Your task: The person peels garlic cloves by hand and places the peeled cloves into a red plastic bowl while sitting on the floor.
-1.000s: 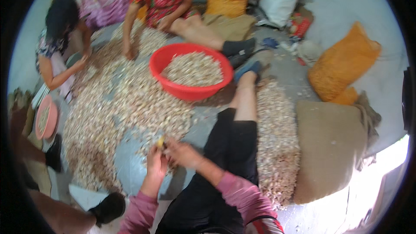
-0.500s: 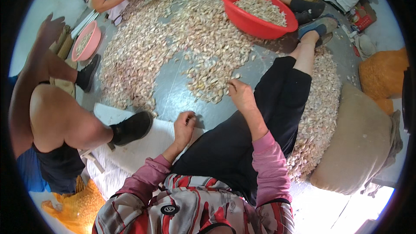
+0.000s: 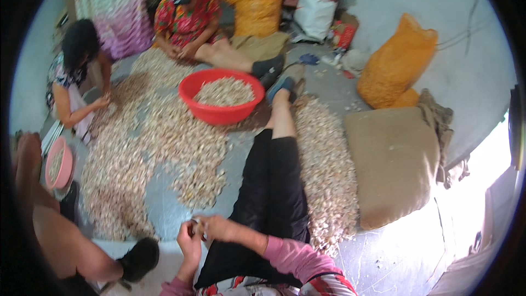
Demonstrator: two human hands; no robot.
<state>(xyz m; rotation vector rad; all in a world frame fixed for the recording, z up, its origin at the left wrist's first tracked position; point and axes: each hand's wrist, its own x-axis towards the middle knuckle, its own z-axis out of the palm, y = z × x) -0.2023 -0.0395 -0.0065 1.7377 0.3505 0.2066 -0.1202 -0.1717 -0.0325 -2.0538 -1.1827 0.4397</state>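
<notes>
My left hand [image 3: 189, 242] and my right hand [image 3: 218, 228] meet over my lap, fingertips close together and curled. Between them is a small pale thing, apparently a garlic clove [image 3: 196, 221], pinched by my right hand. A small dark thing shows by the left fingers, too small to name. Beyond my hands, a broad spread of loose garlic cloves [image 3: 186, 178] lies on the grey floor. A red basin [image 3: 219, 114] stands on the far part of it, holding paler cloves.
Two people sit at the far side, hands near the cloves. Another person's bare leg [image 3: 71, 235] and black shoe [image 3: 140, 260] are at left, near a pink basin [image 3: 65, 165]. Right of my legs lie more cloves [image 3: 329, 186], a brown sack [image 3: 392, 164] and an orange mesh sack [image 3: 397, 66].
My right hand has left the edge of the clove pile and come to my left hand over my lap. The view has swung up and right, bringing the far people into sight.
</notes>
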